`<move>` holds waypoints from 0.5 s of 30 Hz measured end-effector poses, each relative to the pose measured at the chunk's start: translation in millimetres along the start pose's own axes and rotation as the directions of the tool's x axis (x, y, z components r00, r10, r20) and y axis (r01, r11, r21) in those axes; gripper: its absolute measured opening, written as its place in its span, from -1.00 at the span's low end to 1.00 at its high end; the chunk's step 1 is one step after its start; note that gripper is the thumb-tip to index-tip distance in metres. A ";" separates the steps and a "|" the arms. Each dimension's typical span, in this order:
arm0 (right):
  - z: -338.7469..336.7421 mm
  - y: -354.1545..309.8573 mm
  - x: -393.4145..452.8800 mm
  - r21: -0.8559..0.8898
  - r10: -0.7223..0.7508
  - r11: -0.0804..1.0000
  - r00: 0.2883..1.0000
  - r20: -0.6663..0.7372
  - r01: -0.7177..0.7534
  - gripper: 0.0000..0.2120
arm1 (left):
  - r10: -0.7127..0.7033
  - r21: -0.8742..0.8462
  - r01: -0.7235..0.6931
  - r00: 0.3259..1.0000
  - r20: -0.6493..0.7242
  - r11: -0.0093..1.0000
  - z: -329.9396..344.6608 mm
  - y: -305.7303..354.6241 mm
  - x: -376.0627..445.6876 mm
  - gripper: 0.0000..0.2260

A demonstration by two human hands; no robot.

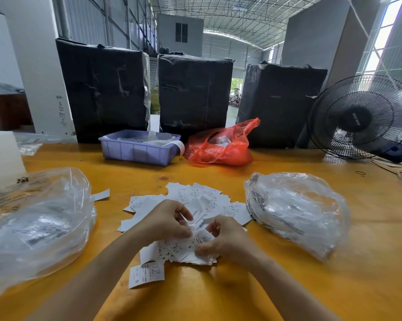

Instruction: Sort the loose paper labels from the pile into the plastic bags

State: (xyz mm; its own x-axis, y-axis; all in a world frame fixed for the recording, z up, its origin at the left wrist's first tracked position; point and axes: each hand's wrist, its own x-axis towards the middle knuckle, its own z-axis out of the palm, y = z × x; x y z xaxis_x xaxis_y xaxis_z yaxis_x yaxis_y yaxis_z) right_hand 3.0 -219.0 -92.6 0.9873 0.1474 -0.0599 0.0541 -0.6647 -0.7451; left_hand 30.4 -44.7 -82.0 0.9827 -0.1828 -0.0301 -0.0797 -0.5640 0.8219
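Sorting in progress: left hand and right hand, fingers curled, pinch labels over the pile on the table; clear bags lie left and right of the pile, presumably for easy reach

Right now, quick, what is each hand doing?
Left hand: fingers curled, pinching a paper label above the pile.
Right hand: fingers curled, gripping labels at the pile's near edge.
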 end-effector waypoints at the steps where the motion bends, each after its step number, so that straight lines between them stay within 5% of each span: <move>1: -0.9 -0.2 0.0 0.022 0.002 1.000 1.000 -0.005 -0.002 -0.56 | -0.003 -0.034 0.003 1.000 -0.005 0.999 -1.1 -0.3 0.3 -0.74; 9: -20.8 1.6 0.0 0.282 0.002 0.958 0.988 -0.154 0.042 -0.52 | 0.022 -0.318 -0.034 0.999 -0.041 0.947 -4.1 3.8 -1.8 -0.73; 15: -45.2 -0.3 1.0 0.587 -0.148 0.723 0.912 -0.383 0.364 -0.94 | 0.031 -0.543 -0.026 1.000 -0.001 0.839 -1.3 16.7 -4.6 -0.74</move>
State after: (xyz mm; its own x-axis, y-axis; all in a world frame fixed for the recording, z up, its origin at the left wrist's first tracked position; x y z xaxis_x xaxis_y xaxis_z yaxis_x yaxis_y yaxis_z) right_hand 10.7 -251.7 -62.5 0.9494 -0.0481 0.3102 0.3107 0.0028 -0.9505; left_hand 24.8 -52.2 -67.3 0.9799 -0.1992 -0.0042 -0.0020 -0.0311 0.9995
